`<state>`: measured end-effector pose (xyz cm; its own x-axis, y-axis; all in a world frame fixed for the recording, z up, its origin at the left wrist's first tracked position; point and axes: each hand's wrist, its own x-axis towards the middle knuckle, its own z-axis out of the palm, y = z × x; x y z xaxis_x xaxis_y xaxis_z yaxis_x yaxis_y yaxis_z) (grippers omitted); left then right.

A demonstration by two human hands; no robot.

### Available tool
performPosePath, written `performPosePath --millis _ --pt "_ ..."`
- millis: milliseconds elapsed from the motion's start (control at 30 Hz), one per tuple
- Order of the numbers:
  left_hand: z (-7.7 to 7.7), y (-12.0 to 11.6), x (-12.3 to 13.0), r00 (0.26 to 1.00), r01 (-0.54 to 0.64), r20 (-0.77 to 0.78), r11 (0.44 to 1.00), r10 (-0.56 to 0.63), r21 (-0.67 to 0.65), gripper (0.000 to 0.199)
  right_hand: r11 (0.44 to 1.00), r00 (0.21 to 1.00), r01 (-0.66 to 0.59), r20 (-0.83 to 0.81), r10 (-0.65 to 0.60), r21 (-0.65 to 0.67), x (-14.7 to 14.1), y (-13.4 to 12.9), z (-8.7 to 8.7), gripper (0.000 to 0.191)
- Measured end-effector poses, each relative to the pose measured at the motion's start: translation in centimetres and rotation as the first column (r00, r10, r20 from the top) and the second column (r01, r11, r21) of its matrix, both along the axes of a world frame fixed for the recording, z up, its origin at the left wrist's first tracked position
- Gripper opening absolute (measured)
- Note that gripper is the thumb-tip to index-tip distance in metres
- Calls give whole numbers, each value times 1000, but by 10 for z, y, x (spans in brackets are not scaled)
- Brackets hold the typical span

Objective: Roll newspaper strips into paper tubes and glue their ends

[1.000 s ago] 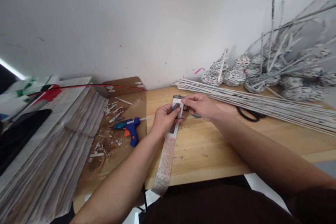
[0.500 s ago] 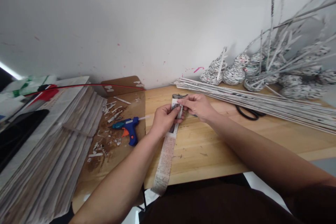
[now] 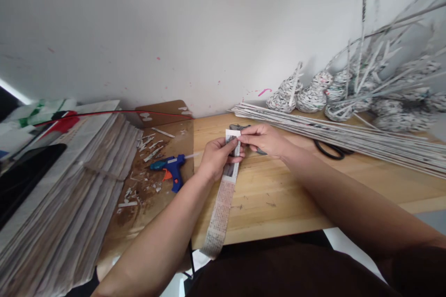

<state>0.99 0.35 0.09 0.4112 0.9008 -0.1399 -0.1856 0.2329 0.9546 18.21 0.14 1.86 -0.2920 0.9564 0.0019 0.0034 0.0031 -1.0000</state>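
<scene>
A long strip of newspaper (image 3: pixel 223 202) runs from between my hands down over the front edge of the wooden table. My left hand (image 3: pixel 220 154) pinches it near its far end, thumb on top and fingers underneath. At that end's right edge, the fingertips of my right hand (image 3: pixel 263 140) are closed on the paper. A dark grey item (image 3: pixel 238 127) lies just behind the strip, mostly covered by my hands, and I cannot make out what it is.
A blue glue gun (image 3: pixel 173 167) lies left on stained cardboard (image 3: pixel 139 234) among paper scraps. Stacked newspaper (image 3: pixel 87 195) stands at far left. Thin rolled paper sticks (image 3: pixel 313 132), dark scissor-like handles (image 3: pixel 329 149) and woven paper pieces (image 3: pixel 311 99) occupy the right and back.
The strip's far end has turned a little leftward and shows more of its printed face. My left hand has shifted slightly left; both hands keep hold of the paper.
</scene>
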Motion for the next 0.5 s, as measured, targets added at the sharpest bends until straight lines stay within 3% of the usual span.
performPosePath --millis 200,500 --pt "0 -2 1 999 -8 -52 996 13 91 32 994 994 101 -46 -103 -34 -2 2 -7 23" --pt "-9 -1 2 982 -38 -175 976 77 214 24 975 977 207 -26 -210 -83 -7 -1 -4 23"
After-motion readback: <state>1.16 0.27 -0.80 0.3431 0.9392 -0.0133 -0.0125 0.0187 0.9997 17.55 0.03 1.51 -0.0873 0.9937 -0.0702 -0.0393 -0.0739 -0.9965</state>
